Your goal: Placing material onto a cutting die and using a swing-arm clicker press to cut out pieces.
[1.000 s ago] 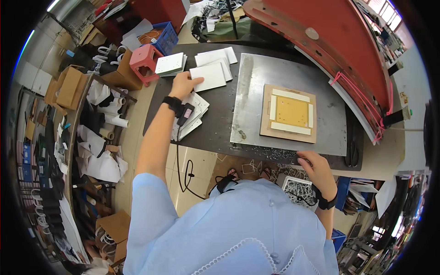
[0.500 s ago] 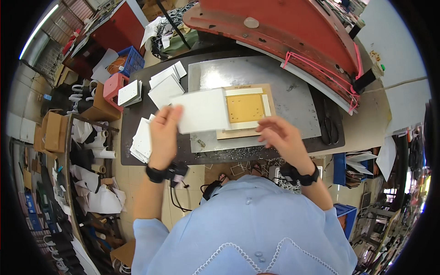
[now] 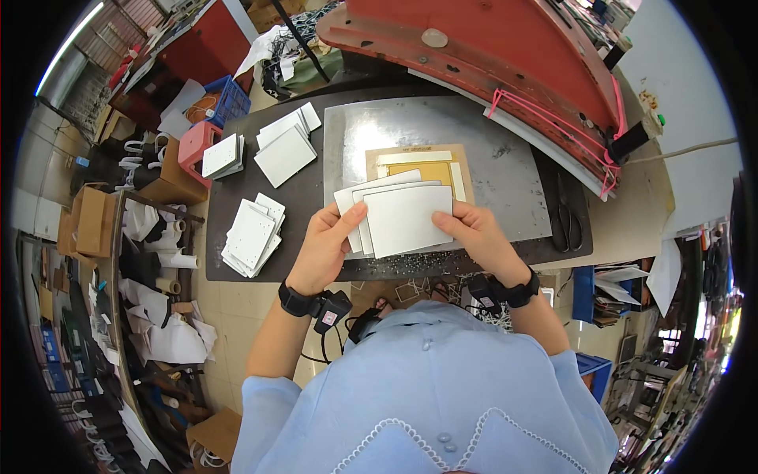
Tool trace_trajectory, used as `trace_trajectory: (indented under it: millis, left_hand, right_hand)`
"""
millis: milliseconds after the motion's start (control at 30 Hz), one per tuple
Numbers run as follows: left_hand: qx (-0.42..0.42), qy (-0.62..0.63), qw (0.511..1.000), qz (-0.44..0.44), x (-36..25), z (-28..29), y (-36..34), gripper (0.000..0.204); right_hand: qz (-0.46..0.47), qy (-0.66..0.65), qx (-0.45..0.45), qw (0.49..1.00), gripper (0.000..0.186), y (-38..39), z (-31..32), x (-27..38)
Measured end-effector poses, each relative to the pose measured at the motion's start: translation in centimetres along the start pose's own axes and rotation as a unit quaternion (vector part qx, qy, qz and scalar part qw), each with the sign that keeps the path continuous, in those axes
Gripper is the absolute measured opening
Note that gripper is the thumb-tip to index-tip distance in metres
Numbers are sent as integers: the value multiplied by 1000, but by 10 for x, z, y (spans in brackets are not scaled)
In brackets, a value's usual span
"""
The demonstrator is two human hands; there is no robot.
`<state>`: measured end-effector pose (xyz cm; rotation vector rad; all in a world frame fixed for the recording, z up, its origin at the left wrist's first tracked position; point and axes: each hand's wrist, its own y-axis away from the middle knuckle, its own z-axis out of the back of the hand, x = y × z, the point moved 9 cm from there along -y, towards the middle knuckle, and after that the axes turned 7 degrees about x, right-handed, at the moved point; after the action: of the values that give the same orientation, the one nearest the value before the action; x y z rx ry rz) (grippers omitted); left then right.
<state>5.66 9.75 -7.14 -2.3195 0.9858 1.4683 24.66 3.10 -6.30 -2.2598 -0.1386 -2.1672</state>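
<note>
Several white rectangular sheets (image 3: 410, 221), fanned out, are held between both hands above the near edge of the metal plate (image 3: 355, 126). My left hand (image 3: 328, 237) pinches their left side, thumb on top. At the right end, my right hand (image 3: 474, 233) grips the front sheet with its thumb on the face. Behind the sheets lies a tan board (image 3: 383, 158) with pale strips framing a yellow panel (image 3: 433, 171), partly covered by the sheets. Left of my left hand sits a pile of white sheets with small holes (image 3: 253, 235).
More white sheets (image 3: 286, 154) and a small punched stack (image 3: 223, 156) lie on the dark table's left. A large red machine part (image 3: 474, 47) with pink cord slants across the back. Black scissors (image 3: 566, 225) rest at the right. A pink stool (image 3: 197, 150) stands beyond the left edge.
The white sheets have come nearer to me and spread into a fan. My right hand, empty before, now grips them too. The punched pile on the left is more fully in sight.
</note>
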Motion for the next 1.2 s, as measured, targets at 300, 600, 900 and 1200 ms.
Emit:
trace_trajectory:
  millis: [300,600,900,1200]
  left_hand:
    - [-154,-142,957,-198,-79,103,-19,37]
    - [-30,-675,692,-255,-39,-4,-13,41]
    - [2,-599,774,-207,-5,-19,-33,32]
    - [5,-679,705,-206,-1,-33,-38,33]
  right_hand:
    - [-106,50,-172,978,27,27,73,-3]
    - [-75,17,-124,989,27,-4,70,-18]
    - [-75,17,-115,990,25,-34,56,-33]
    - [-71,20,-128,989,24,-33,55,-39]
